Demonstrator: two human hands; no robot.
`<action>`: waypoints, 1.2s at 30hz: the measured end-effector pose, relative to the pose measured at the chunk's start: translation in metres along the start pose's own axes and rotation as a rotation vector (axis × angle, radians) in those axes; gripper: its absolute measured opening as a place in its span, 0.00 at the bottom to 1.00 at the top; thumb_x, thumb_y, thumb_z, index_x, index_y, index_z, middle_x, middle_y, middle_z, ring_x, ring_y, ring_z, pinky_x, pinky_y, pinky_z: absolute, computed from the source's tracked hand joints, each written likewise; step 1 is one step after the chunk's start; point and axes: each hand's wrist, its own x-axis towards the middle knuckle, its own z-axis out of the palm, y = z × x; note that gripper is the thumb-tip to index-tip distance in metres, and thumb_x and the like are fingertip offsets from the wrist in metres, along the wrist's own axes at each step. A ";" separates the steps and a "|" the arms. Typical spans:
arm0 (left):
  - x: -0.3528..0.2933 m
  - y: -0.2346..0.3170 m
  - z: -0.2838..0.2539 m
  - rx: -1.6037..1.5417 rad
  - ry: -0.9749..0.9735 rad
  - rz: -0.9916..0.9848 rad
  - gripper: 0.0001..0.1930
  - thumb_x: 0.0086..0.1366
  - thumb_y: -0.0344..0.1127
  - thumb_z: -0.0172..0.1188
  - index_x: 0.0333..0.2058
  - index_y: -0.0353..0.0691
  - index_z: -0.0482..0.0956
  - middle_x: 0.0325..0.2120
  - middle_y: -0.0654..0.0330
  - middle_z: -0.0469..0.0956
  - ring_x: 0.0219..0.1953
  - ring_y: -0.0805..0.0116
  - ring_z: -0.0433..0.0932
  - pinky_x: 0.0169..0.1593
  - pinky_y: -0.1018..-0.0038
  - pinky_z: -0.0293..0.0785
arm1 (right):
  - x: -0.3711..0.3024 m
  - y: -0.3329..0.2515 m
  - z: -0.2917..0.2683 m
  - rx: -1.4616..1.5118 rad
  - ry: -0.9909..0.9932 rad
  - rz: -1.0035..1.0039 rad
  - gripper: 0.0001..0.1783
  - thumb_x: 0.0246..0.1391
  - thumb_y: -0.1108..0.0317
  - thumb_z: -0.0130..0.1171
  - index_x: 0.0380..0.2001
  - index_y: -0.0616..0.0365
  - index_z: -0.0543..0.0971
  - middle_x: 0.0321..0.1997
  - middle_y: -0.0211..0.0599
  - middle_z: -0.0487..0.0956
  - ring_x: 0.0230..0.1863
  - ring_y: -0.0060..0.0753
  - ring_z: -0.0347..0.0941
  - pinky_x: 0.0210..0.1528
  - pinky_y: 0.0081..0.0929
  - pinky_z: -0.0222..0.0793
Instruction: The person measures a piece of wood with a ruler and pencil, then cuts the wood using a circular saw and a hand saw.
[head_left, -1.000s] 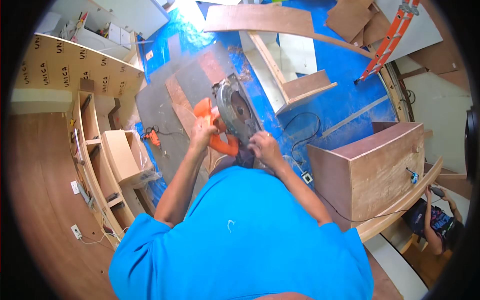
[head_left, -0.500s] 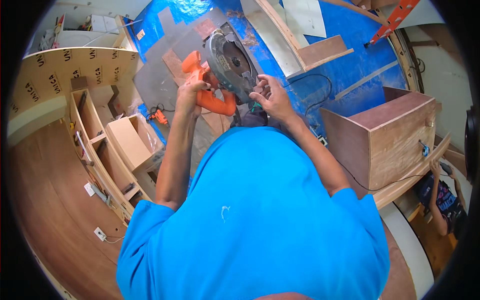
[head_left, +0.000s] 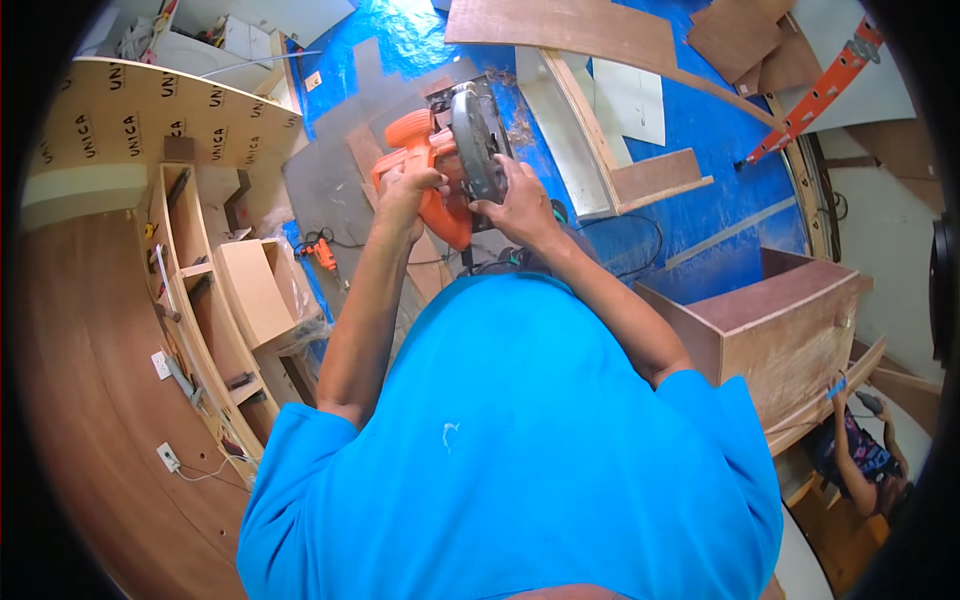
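An orange circular saw with a dark round blade guard is held up in front of my chest. My left hand is closed round its orange handle. On the other side my right hand grips the edge of the guard, thumb near the lower end and fingers along the rim. The blade is mostly hidden by the guard.
Beneath the saw lie a grey sheet and blue floor covering. A wooden box stands at right, near another person holding a dark tool. Left are wooden frames, a cardboard box and an orange drill. An orange ladder leans far right.
The saw has turned, its guard now seen more edge-on. My right hand's fingers have closed in on the guard's rim. My left hand stays on the handle.
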 end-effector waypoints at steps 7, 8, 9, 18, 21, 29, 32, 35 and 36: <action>0.041 0.035 0.044 -0.042 -0.187 0.132 0.29 0.59 0.32 0.67 0.59 0.34 0.70 0.41 0.56 0.80 0.32 0.71 0.81 0.39 0.73 0.81 | 0.068 0.011 -0.027 0.070 -0.005 -0.008 0.45 0.40 0.53 0.81 0.59 0.65 0.78 0.48 0.56 0.80 0.50 0.54 0.78 0.55 0.46 0.74; 0.050 0.033 0.050 -0.028 -0.189 0.124 0.29 0.59 0.32 0.67 0.59 0.34 0.70 0.41 0.56 0.80 0.32 0.71 0.81 0.39 0.73 0.81 | 0.079 0.019 -0.029 0.083 0.001 -0.001 0.45 0.40 0.53 0.81 0.59 0.65 0.78 0.48 0.56 0.80 0.50 0.54 0.78 0.55 0.46 0.74; 0.062 0.032 0.056 0.059 -0.193 0.175 0.31 0.59 0.32 0.67 0.60 0.34 0.69 0.41 0.57 0.80 0.33 0.71 0.81 0.40 0.73 0.81 | 0.090 0.028 -0.034 0.071 0.003 -0.041 0.44 0.41 0.53 0.81 0.59 0.64 0.78 0.47 0.55 0.80 0.50 0.54 0.78 0.54 0.46 0.74; 0.179 0.063 0.111 0.526 0.109 0.140 0.33 0.49 0.23 0.62 0.58 0.29 0.74 0.40 0.56 0.82 0.33 0.70 0.82 0.33 0.74 0.78 | 0.199 0.085 -0.066 0.274 -0.003 -0.054 0.28 0.52 0.60 0.73 0.51 0.63 0.76 0.47 0.62 0.80 0.50 0.60 0.80 0.51 0.50 0.75; 0.206 0.063 0.121 0.522 0.162 0.189 0.26 0.49 0.23 0.60 0.50 0.29 0.78 0.33 0.58 0.82 0.28 0.71 0.81 0.30 0.75 0.77 | 0.241 0.124 -0.067 0.480 -0.106 -0.064 0.22 0.55 0.65 0.69 0.51 0.62 0.77 0.47 0.62 0.82 0.50 0.59 0.81 0.51 0.50 0.75; 0.278 0.071 0.108 0.667 0.250 0.347 0.18 0.49 0.28 0.64 0.41 0.31 0.81 0.28 0.61 0.80 0.26 0.72 0.79 0.32 0.73 0.76 | 0.345 0.136 -0.080 0.154 0.009 -0.206 0.09 0.58 0.69 0.62 0.40 0.57 0.86 0.35 0.45 0.87 0.37 0.48 0.86 0.41 0.40 0.79; 0.316 0.070 0.100 0.683 0.202 0.433 0.19 0.48 0.29 0.63 0.42 0.31 0.81 0.30 0.62 0.81 0.29 0.73 0.79 0.35 0.74 0.76 | 0.403 0.151 -0.077 0.256 0.001 -0.087 0.09 0.58 0.65 0.66 0.37 0.57 0.88 0.33 0.43 0.88 0.35 0.40 0.87 0.40 0.35 0.79; 0.357 0.065 0.072 0.710 0.178 0.402 0.25 0.45 0.31 0.62 0.45 0.30 0.81 0.36 0.62 0.79 0.35 0.70 0.77 0.41 0.72 0.77 | 0.452 0.163 -0.074 0.193 -0.077 -0.036 0.11 0.56 0.61 0.70 0.35 0.57 0.89 0.30 0.39 0.88 0.32 0.29 0.85 0.39 0.29 0.78; 0.366 0.059 0.069 0.697 0.175 0.390 0.25 0.45 0.31 0.62 0.45 0.30 0.81 0.36 0.62 0.79 0.35 0.70 0.77 0.41 0.72 0.77 | 0.461 0.168 -0.070 0.180 -0.083 -0.025 0.11 0.56 0.61 0.70 0.35 0.57 0.89 0.30 0.39 0.88 0.32 0.29 0.85 0.39 0.29 0.78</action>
